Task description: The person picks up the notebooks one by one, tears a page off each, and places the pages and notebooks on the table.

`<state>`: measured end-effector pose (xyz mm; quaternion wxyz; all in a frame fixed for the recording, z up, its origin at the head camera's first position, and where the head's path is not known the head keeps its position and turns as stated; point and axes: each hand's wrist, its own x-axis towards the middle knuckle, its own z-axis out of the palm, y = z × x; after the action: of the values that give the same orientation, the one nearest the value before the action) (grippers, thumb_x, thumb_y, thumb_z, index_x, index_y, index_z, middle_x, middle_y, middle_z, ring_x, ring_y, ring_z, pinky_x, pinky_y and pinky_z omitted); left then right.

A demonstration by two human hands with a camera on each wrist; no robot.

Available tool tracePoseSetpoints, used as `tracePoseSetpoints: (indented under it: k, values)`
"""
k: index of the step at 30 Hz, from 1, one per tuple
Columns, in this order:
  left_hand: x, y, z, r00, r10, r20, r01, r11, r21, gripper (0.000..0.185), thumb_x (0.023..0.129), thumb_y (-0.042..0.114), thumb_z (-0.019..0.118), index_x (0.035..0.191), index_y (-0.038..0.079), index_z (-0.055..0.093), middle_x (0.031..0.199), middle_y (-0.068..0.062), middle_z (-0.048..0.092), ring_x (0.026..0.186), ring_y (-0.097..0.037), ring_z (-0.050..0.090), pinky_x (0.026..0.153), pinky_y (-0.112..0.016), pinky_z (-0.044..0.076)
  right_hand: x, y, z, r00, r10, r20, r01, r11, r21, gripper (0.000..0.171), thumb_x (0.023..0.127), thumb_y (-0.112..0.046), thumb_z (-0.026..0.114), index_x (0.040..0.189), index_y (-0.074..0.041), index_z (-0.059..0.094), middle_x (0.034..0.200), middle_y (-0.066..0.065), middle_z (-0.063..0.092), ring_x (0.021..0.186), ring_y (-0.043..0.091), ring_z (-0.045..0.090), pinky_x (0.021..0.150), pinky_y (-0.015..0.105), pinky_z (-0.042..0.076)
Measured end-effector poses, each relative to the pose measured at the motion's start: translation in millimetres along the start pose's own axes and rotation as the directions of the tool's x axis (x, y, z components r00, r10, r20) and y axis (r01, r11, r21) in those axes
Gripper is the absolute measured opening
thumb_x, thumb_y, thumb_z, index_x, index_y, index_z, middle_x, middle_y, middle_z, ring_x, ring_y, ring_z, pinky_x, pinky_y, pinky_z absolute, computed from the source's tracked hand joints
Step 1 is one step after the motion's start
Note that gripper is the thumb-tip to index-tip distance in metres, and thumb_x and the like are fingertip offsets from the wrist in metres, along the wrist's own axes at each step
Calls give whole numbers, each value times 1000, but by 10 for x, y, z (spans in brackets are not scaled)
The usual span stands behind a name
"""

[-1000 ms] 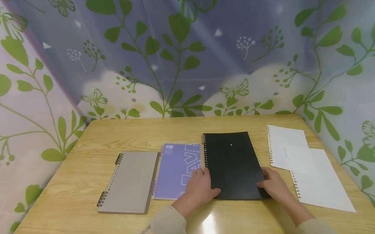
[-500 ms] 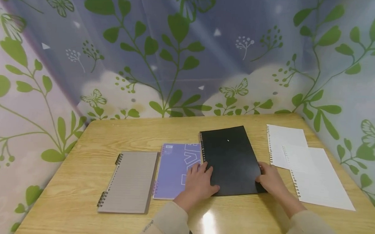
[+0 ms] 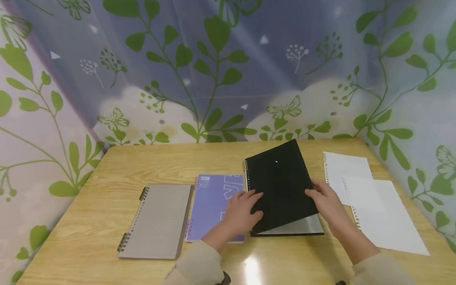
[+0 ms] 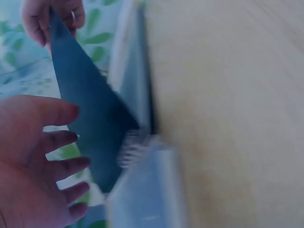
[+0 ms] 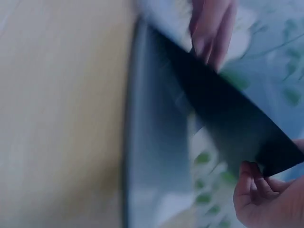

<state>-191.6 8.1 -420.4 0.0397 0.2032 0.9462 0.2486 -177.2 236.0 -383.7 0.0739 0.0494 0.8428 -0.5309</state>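
Head cam, centre of frame: black notebook lies on the table, its cover raised w/ the right hand pinching the free edge, so the grey page beneath shows. Left hand rests flat, fingers straight, at the spiral side, prob. to steady it; wrist views are blurred.

- The left hand fills the 8 o'clock corner, fingers spread and straight beside the dark cover.
- The cover is lifted, slanting up toward 11 o'clock.
- There the right hand pinches its far corner.
- The wooden table fills the 3 o'clock side, blurred.
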Motion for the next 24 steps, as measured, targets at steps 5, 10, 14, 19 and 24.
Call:
tracePoseSetpoints:
  k: [5,10,14,19,24]
  values:
    - [9,123,-378,1000,0,23,8,940,-341,56,96,46,39,140,12,38,134,-12,51,124,-28,48,101,-45,39,-114,-333,154,991,-127,37,119,979,164,56,100,-41,27,143,-5,31,143,18,37,129,33,37,102,42,37]
    - [20,259,-768,991,-95,91,130,833,-538,68,89,62,38,141,18,36,131,-14,53,110,-27,59,84,-40,52,-83,-447,423,944,-304,130,280,944,173,53,100,-39,29,139,-5,39,138,16,45,126,32,44,98,42,42]
    - [9,250,-934,986,-117,122,167,786,-596,66,89,55,48,140,14,38,132,-16,52,97,-28,65,71,-36,56,-69,-464,646,915,-356,190,327,930,167,47,101,-31,33,140,-6,37,144,15,39,129,35,40,101,47,39]
    - [-33,170,-980,982,-170,85,186,760,-623,53,90,38,53,136,12,44,126,-16,56,91,-28,66,68,-36,57,-70,-477,807,899,-385,207,353,919,176,44,99,-22,39,141,-7,37,145,14,37,130,35,38,103,47,37]
    - [-101,41,-1044,970,-236,55,218,754,-619,46,89,28,52,132,12,49,120,-18,59,97,-29,64,64,-34,57,77,-301,710,931,-341,129,344,939,-2,42,97,-25,44,135,-6,45,138,16,46,125,35,44,101,50,38]
